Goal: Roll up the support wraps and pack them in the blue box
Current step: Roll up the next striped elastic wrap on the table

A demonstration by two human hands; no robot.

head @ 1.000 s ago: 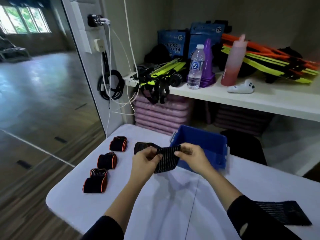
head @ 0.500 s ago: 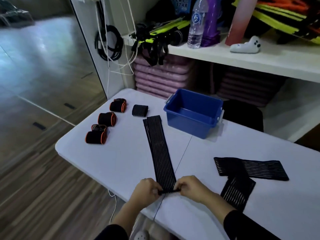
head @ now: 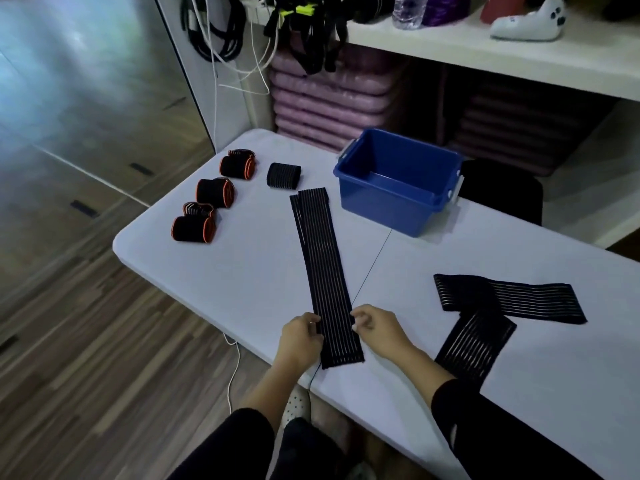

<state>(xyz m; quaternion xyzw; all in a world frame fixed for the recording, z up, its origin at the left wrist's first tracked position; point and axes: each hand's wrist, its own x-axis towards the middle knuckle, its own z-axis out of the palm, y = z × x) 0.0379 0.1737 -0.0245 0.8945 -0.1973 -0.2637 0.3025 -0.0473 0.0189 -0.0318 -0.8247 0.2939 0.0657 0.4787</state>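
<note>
A long black striped support wrap point(head: 323, 271) lies flat and unrolled on the white table point(head: 242, 289), running from beside the blue box point(head: 381, 206) to the near edge. My left hand point(head: 299, 339) pinches its left edge close to the near end. My right hand point(head: 379, 329) pinches the right edge opposite. The box is open and looks empty. A rolled black wrap point(head: 284, 174) and three orange-edged rolls point(head: 214, 192) sit at the far left. Two more flat black wraps point(head: 509, 299) lie crossed on the right.
A shelf point(head: 502, 53) with a bottle and a white controller runs behind the table, with stacked purple mats point(head: 322, 98) under it. Cables hang on the wall at the back left. A black chair back point(head: 502, 195) stands behind the box. Wooden floor lies to the left.
The wrap went from held up in both hands to laid flat on the table. My hands moved from its near end to its two side edges, and the end now lies flat.
</note>
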